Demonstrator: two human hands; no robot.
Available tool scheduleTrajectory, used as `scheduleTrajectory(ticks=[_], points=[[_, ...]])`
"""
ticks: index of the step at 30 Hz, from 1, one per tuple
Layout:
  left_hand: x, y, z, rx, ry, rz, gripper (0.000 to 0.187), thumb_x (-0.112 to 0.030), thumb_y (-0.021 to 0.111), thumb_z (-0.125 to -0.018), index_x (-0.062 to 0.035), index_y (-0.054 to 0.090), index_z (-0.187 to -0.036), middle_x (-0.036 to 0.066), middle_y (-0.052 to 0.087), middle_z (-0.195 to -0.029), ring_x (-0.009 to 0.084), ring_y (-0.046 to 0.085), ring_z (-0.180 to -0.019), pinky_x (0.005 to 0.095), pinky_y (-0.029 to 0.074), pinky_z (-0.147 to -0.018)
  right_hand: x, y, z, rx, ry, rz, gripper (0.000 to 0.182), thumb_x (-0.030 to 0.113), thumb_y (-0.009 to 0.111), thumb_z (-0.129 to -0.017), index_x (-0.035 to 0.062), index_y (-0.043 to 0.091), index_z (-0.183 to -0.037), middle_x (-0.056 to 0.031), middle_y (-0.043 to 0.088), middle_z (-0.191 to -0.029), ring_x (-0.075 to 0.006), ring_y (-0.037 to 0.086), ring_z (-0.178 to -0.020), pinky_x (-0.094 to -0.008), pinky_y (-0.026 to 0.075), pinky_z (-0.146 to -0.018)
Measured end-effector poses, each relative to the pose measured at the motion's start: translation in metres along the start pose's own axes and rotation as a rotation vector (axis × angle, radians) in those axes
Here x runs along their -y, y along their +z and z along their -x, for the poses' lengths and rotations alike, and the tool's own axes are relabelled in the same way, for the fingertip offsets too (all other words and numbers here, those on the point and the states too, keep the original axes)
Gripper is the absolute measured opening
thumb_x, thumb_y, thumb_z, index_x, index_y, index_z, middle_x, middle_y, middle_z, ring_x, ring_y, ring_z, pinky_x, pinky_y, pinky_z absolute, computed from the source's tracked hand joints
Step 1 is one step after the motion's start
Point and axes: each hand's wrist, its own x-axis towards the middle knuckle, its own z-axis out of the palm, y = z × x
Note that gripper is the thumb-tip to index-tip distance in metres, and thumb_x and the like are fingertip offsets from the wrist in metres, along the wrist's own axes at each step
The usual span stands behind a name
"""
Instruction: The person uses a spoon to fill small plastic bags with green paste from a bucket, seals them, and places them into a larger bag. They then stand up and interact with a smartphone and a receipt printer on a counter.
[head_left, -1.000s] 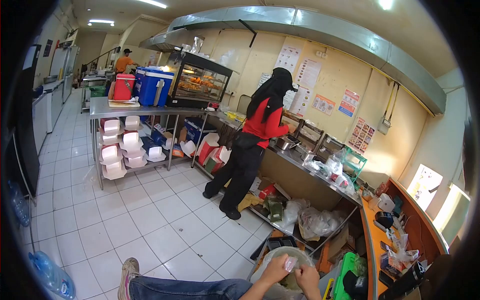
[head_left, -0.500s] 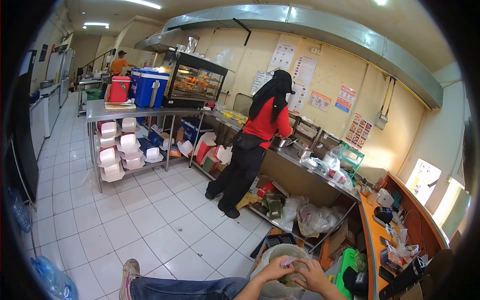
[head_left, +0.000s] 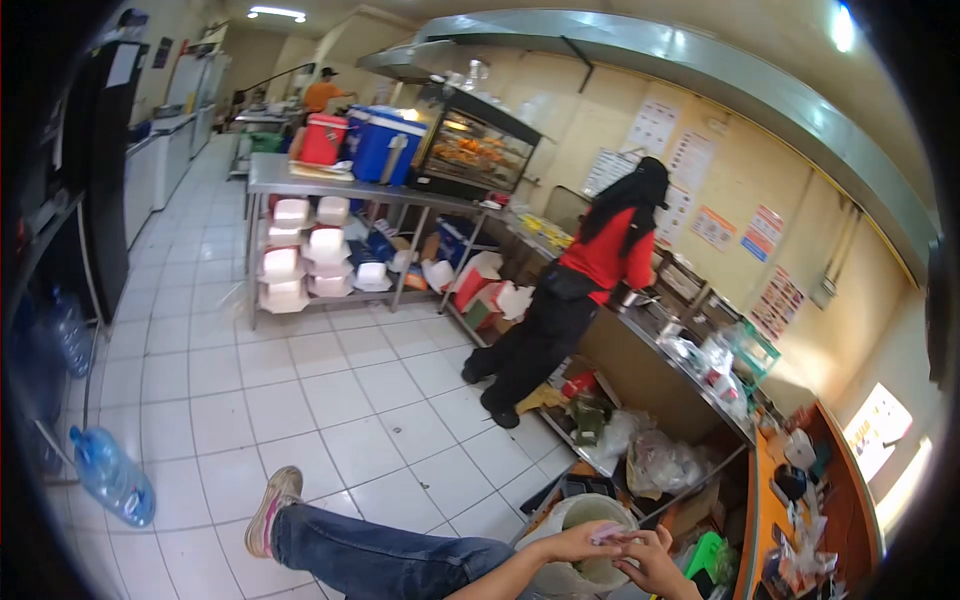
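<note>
My left hand (head_left: 575, 543) pinches a small pinkish-purple thing (head_left: 606, 534), too small and blurred for me to name. My right hand (head_left: 650, 565) meets it from the other side, fingers bent and fingertips closed at the lower edge of the same thing. Both hands are over a pale round bin (head_left: 566, 578) with a whitish lining, close to my bent leg (head_left: 390, 545). What lies in the bin is mostly hidden by my hands.
A person in a red top (head_left: 610, 255) stands at the steel counter (head_left: 690, 365). Bags and boxes fill its lower shelf. An orange counter (head_left: 757, 500) with clutter runs along my right. A large blue bottle (head_left: 112, 478) lies on the tiles at left. Another person (head_left: 322, 95) works far back.
The view has turned left and tilted, so the room appears shifted to the right. My hands stay together over the bin, with the pinkish thing still between them.
</note>
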Motion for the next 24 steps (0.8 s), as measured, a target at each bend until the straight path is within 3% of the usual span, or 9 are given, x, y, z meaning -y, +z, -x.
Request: scheduleTrajectory(ticks=[1,3,4,8,11,13,16,19,24], points=[[0.000,0.000,0.000,-0.026,0.009,0.000,0.047,-0.029,0.074,-0.089,-0.0043,0.056,-0.124,0.004,0.062,-0.111,0.0130,0.056,-0.106,0.0281,0.043,-0.094,-0.004,0.001,-0.002,0.013,-0.024,-0.001,0.029,0.027,0.075,-0.085,0.0154,0.069,-0.111,-0.0018,0.069,-0.109,-0.0168,0.059,-0.106,-0.0499,0.028,-0.104],[-0.002,0.000,-0.001,0.002,0.046,-0.105,0.051,-0.031,0.077,-0.086,-0.0048,0.056,-0.125,0.004,0.061,-0.114,0.0138,0.055,-0.110,0.0290,0.042,-0.098,-0.022,0.009,0.011,-0.095,-0.106,0.149,0.022,0.029,0.058,-0.097,0.0115,0.066,-0.108,-0.0093,0.067,-0.115,-0.0321,0.055,-0.119,-0.0504,0.028,-0.107],[-0.006,0.002,0.002,-0.031,0.054,-0.087,0.054,-0.034,0.079,-0.083,-0.0056,0.056,-0.123,0.005,0.062,-0.113,0.0148,0.055,-0.108,0.0298,0.042,-0.096,-0.033,0.017,0.017,-0.017,0.002,0.019,0.022,0.031,0.059,-0.097,0.0161,0.064,-0.112,-0.0043,0.064,-0.125,-0.0313,0.043,-0.134,-0.0538,0.011,-0.113],[0.005,0.000,-0.002,-0.051,0.167,-0.281,0.050,-0.036,0.080,-0.081,-0.0058,0.058,-0.114,0.008,0.063,-0.105,0.0184,0.059,-0.100,0.0320,0.045,-0.089,-0.042,0.019,0.023,0.047,0.019,0.019,0.026,0.029,0.060,-0.097,0.0161,0.062,-0.120,-0.0066,0.060,-0.131,-0.0333,0.042,-0.135,-0.0545,0.013,-0.113],[-0.001,-0.001,0.000,-0.084,0.124,-0.397,0.046,-0.035,0.081,-0.080,-0.0045,0.056,-0.103,0.011,0.063,-0.096,0.0251,0.062,-0.093,0.0360,0.047,-0.080,-0.049,0.024,0.025,0.211,0.132,-0.207,0.036,0.028,0.059,-0.098,0.0135,0.057,-0.131,-0.0096,0.054,-0.138,-0.0330,0.042,-0.135,-0.0526,0.021,-0.113],[0.004,-0.001,0.000,-0.082,0.181,-0.390,0.043,-0.033,0.080,-0.080,-0.0040,0.055,-0.098,0.014,0.063,-0.091,0.0313,0.063,-0.089,0.0389,0.047,-0.076,-0.042,0.023,0.024,0.337,0.376,-0.666,0.048,0.028,0.060,-0.097,0.0088,0.050,-0.140,-0.0113,0.050,-0.141,-0.0302,0.043,-0.134,-0.0474,0.032,-0.109],[0.007,-0.001,0.000,-0.055,0.133,-0.488,0.041,-0.033,0.079,-0.082,-0.0045,0.055,-0.100,0.012,0.064,-0.089,0.0302,0.063,-0.087,0.0378,0.047,-0.076,-0.045,0.034,0.023,0.390,0.523,-1.030,0.053,0.027,0.062,-0.096,0.0056,0.047,-0.142,-0.0098,0.052,-0.138,-0.0254,0.049,-0.127,-0.0401,0.042,-0.101],[0.026,-0.004,-0.006,-0.075,0.293,-0.501,0.038,-0.025,0.080,-0.076,-0.0050,0.054,-0.095,0.016,0.064,-0.087,0.0382,0.062,-0.088,0.0429,0.047,-0.075,-0.084,0.061,0.033,0.460,0.573,-1.040,0.054,0.026,0.064,-0.094,0.0051,0.047,-0.141,-0.0088,0.054,-0.135,-0.0238,0.054,-0.118,-0.0379,0.045,-0.096],[0.028,-0.006,-0.009,-0.106,0.252,-0.510,0.034,-0.020,0.078,-0.074,-0.0055,0.054,-0.094,0.016,0.064,-0.089,0.0398,0.061,-0.090,0.0450,0.046,-0.075,-0.069,0.048,0.025,0.386,0.596,-1.199,0.053,0.027,0.065,-0.093,0.0020,0.051,-0.137,-0.0098,0.056,-0.128,-0.0220,0.055,-0.110,-0.0351,0.047,-0.089]])
